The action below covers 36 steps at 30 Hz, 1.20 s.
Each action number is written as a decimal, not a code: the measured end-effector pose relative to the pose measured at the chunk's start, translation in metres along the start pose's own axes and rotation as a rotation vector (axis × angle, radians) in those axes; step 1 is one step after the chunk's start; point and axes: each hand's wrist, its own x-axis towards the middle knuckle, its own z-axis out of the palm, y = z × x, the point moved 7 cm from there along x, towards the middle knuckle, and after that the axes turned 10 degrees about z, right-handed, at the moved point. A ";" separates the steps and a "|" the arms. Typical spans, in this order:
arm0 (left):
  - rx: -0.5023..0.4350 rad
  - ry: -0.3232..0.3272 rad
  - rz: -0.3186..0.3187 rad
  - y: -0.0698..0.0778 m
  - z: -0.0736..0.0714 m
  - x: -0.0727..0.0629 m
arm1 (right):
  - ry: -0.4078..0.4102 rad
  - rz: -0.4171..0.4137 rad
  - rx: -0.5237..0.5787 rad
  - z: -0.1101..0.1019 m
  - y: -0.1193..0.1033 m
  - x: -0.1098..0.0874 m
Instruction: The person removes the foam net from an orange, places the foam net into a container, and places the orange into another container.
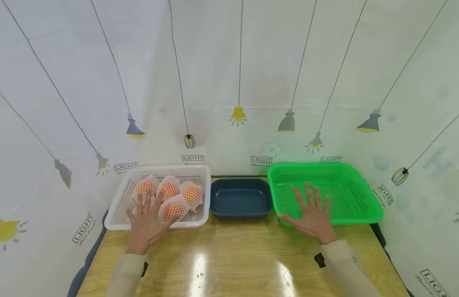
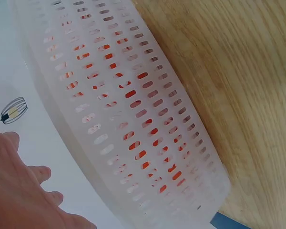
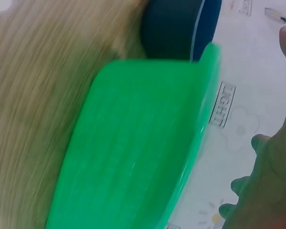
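Observation:
Several orange round fruits [image 1: 169, 187] in white foam net sleeves lie in a white plastic basket [image 1: 206, 181] on the left. My left hand [image 1: 147, 227] is spread over the front rim of that basket, fingers straight, holding nothing. Over the front left part of a green plastic basket [image 1: 337, 181], my right hand [image 1: 314, 218] is spread too, and it holds nothing. The left wrist view shows the slotted side of the white basket [image 2: 109, 109], with orange showing through. Both wrist views show the hands apart from the basket walls.
Between the two baskets stands a dark blue rectangular dish [image 1: 240, 202]. All three stand along the back of a wooden table [image 1: 229, 255]. A pale sheet [image 1: 222, 74] printed with hanging lamps encloses the back and sides.

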 end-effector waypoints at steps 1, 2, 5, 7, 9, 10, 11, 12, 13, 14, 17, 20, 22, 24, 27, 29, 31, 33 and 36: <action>0.000 -0.004 0.003 0.000 0.000 0.001 | 0.004 -0.007 0.014 0.001 -0.004 0.001; 0.006 -0.012 0.002 0.000 0.000 0.002 | 0.010 -0.017 0.028 0.001 -0.009 0.001; 0.002 -0.032 0.001 -0.001 0.000 0.005 | 0.014 -0.040 0.083 0.005 -0.024 0.003; -0.006 -0.050 0.000 -0.001 0.000 0.007 | 0.004 -0.047 0.120 0.008 -0.036 0.003; -0.013 -0.070 -0.006 -0.002 -0.001 0.010 | -0.037 -0.042 0.156 0.012 -0.049 0.003; -0.018 -0.077 -0.008 -0.002 -0.001 0.011 | -0.056 -0.042 0.175 0.013 -0.057 0.003; -0.028 -0.085 -0.009 -0.002 -0.001 0.013 | -0.083 -0.039 0.198 0.014 -0.065 0.003; -0.042 -0.092 -0.009 -0.001 -0.002 0.014 | -0.105 -0.037 0.225 0.015 -0.073 0.002; -0.058 -0.098 -0.011 -0.001 -0.002 0.016 | -0.127 -0.037 0.250 0.017 -0.081 0.002; -0.074 -0.105 -0.013 -0.001 -0.002 0.018 | -0.149 -0.039 0.276 0.018 -0.089 0.001; -0.129 -0.123 -0.018 -0.001 0.000 0.022 | -0.205 -0.045 0.359 0.024 -0.112 0.001; -0.167 -0.151 -0.022 -0.001 0.003 0.027 | -0.265 -0.039 0.438 0.033 -0.132 0.000; -0.181 -0.165 -0.025 -0.001 0.004 0.030 | -0.312 -0.029 0.491 0.040 -0.146 -0.001; -0.194 -0.184 -0.040 -0.001 0.005 0.032 | -0.357 -0.019 0.540 0.046 -0.159 -0.002; -0.198 -0.215 -0.060 -0.002 0.007 0.035 | -0.417 -0.003 0.612 0.057 -0.176 -0.004; -0.209 -0.240 -0.074 -0.001 0.009 0.037 | -0.454 0.016 0.663 0.064 -0.185 -0.005; -0.207 -0.257 -0.079 0.000 0.011 0.039 | -0.487 0.046 0.712 0.072 -0.192 -0.006; -0.209 -0.267 -0.080 0.002 0.013 0.042 | -0.514 0.078 0.745 0.080 -0.197 -0.006; -0.212 -0.275 -0.082 0.005 0.016 0.044 | -0.533 0.098 0.777 0.094 -0.204 -0.007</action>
